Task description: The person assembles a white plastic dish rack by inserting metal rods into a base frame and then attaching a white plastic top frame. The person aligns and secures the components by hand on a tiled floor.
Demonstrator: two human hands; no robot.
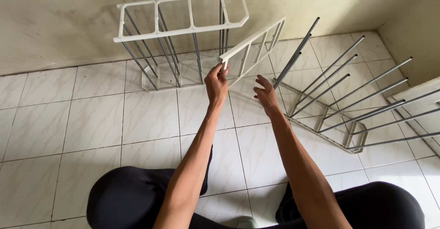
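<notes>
- White tiled floor [68, 119] with grey grout, meeting a stained cream wall [59, 23] at the back.
- Assembled white rack [181, 27], 2 plastic frames joined by grey rods, stands by the wall.
- Left hand [216, 83] pinches the near corner of a loose white plastic frame [254, 48], tilted, held off the floor.
- Right hand [266, 94] open, fingers spread, just beside the frame, not touching.
- Second frame with grey rods [339, 87] leans at right near the corner.
- Black-clad knees [133, 197] at bottom.
</notes>
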